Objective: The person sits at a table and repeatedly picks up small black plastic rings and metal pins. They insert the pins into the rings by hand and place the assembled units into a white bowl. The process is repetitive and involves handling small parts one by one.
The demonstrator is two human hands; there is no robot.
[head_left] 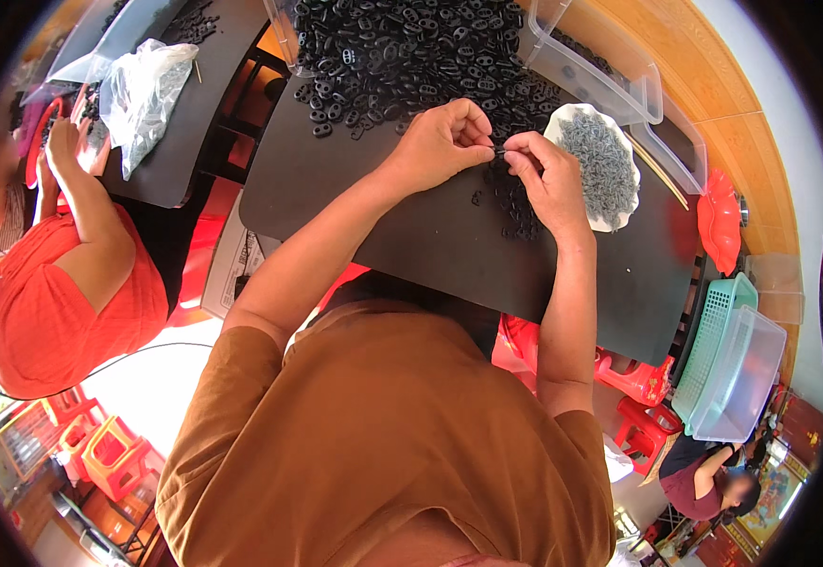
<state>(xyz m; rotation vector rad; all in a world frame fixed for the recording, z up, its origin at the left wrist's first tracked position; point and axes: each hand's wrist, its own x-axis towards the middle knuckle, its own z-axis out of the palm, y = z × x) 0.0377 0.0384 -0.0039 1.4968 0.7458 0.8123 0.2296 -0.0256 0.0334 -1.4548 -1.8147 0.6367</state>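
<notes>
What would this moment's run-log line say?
left hand: pinching small dark piece; right hand: pinching same piece; near right hand: white scalloped dish, small grey pieces; beyond: heaped black oval pieces

The dark table (619, 293) looks smooth and matt; the black pieces (411, 57) heaped on it look like faintly glossy plastic. Right of the table is a mint-green plastic basket (714, 321); at the table's near side, a matt cloth shirt (383, 416)

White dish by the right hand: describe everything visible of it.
The white dish has a wavy rim and looks like plastic. It stands upright on the black table, right of the right hand, and is heaped with small grey pieces that hide most of its inside. Whether the hand touches its rim is unclear.
</notes>
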